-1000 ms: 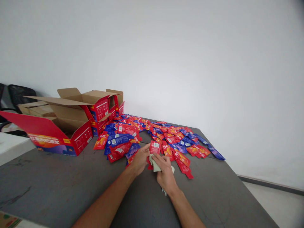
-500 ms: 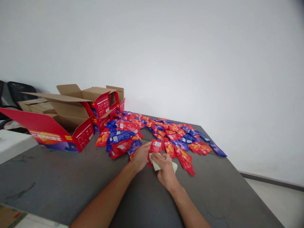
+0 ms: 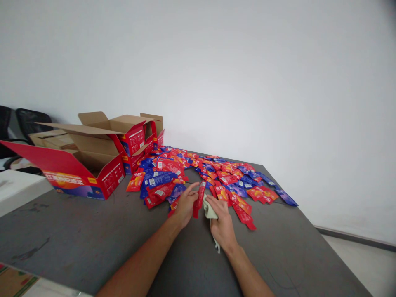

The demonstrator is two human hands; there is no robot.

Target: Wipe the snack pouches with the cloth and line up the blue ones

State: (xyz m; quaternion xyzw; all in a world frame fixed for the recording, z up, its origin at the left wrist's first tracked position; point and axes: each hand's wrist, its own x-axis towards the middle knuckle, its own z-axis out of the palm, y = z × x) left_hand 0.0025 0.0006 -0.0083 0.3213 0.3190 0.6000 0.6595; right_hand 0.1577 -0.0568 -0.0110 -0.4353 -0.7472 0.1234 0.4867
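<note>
My left hand (image 3: 187, 206) grips a red sachet (image 3: 199, 200) by its side, above the table. The sachet is upright and turned nearly edge-on to me. Close by on the right, my right hand (image 3: 222, 225) is closed on a pale green cloth (image 3: 209, 209), one end of which dangles below the fingers. The cloth is next to the sachet; whether they touch I cannot tell. Behind both hands lie many loose red and blue sachets, in a left heap (image 3: 163, 177) and a right heap (image 3: 232, 177).
An open red carton (image 3: 108, 177) stands on the dark grey table (image 3: 93, 239) at the left, flaps spread. More open cartons (image 3: 134, 140) are stacked behind it. A white box (image 3: 21, 189) is at the far left, near black chairs (image 3: 34, 123). A white wall rises behind the table.
The red sachet has turned from facing me to nearly edge-on. My right hand has drawn the cloth back from the sachet's face, and the cloth's end now hangs down.
</note>
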